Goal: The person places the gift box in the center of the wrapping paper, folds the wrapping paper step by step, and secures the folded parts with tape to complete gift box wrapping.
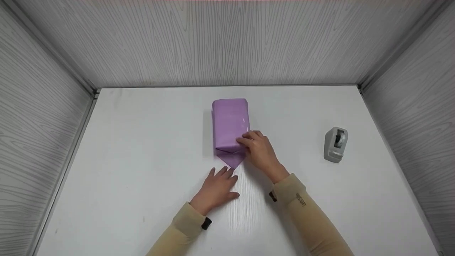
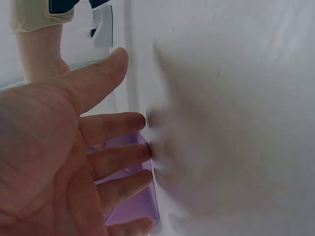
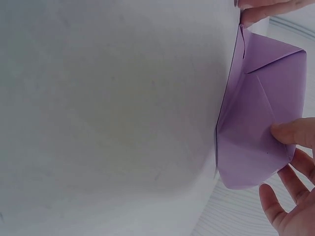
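A box wrapped in glossy purple paper (image 1: 231,122) lies lengthwise on the white table, its near end folded into a pointed paper flap (image 1: 231,160) that spreads toward me. My left hand (image 1: 216,190) lies palm down with its fingers extended, fingertips right at the flap's point. At the near right corner my right hand (image 1: 262,151) grips the wrapped box. In the right wrist view its thumb (image 3: 290,132) presses on the folded end paper (image 3: 251,118), while the other fingers bend around the box's side. Slanting creases show on that end.
A grey tape dispenser (image 1: 335,145) with a roll of clear tape stands on the right part of the white table (image 1: 142,135). Pale wood-grain panels (image 1: 227,42) rise along the back and both sides.
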A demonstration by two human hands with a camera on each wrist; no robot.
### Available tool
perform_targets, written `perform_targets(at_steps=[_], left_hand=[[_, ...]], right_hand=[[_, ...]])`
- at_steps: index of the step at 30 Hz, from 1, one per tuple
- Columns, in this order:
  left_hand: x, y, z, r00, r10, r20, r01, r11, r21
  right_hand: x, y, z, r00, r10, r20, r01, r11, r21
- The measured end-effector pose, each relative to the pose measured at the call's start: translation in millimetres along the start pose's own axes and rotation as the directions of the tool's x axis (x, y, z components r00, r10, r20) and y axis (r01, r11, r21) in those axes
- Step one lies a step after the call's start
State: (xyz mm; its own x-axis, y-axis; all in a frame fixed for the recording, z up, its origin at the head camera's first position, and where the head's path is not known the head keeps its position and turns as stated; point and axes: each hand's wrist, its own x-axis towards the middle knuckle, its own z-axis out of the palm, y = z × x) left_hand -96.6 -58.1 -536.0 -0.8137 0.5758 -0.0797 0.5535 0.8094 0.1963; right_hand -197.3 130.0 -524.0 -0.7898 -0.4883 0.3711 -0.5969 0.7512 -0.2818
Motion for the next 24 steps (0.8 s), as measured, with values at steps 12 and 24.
perform_targets(at_steps=[12, 24], left_hand=[[4.6, -9.0, -8.3, 0.981, 0.183, -0.055, -0.189, 0.972, -0.139], [24.0, -16.1, -16.6, 0.996, 0.078, -0.042, -0.076, 0.996, 0.049]], right_hand=[[-0.9, 0, 0, 1.0, -0.01, -0.011, 0.01, 1.0, 0.009], [-0.5, 0, 0, 1.0, -0.007, -0.014, 0.007, 1.0, 0.015]])
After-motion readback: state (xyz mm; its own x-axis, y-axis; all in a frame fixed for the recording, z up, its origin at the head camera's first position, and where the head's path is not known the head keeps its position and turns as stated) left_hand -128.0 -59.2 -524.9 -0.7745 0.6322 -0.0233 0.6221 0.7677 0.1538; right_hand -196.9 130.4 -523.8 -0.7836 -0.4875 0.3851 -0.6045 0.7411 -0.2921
